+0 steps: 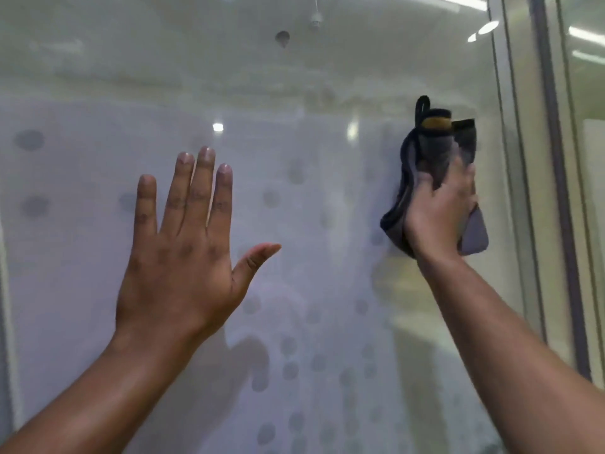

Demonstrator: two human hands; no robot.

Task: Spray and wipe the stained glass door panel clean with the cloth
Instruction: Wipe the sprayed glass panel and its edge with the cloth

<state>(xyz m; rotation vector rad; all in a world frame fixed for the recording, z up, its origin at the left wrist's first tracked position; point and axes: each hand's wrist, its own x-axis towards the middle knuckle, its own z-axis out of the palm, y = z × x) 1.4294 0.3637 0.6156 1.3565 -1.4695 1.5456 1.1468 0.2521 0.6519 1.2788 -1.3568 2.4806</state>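
Note:
The glass door panel (311,224) fills the view, hazy and dotted with several grey round spots. My right hand (438,211) grips a bunched dark grey cloth (432,149) and presses it against the glass near the panel's right edge, at about head height. My left hand (183,244) is raised with its fingers spread and its back toward me, flat on or just off the glass left of centre; it holds nothing. No spray bottle is in view.
A grey metal door frame (556,191) runs top to bottom just right of the cloth, with another glass pane (589,158) beyond it. Ceiling lights reflect in the glass at the upper right.

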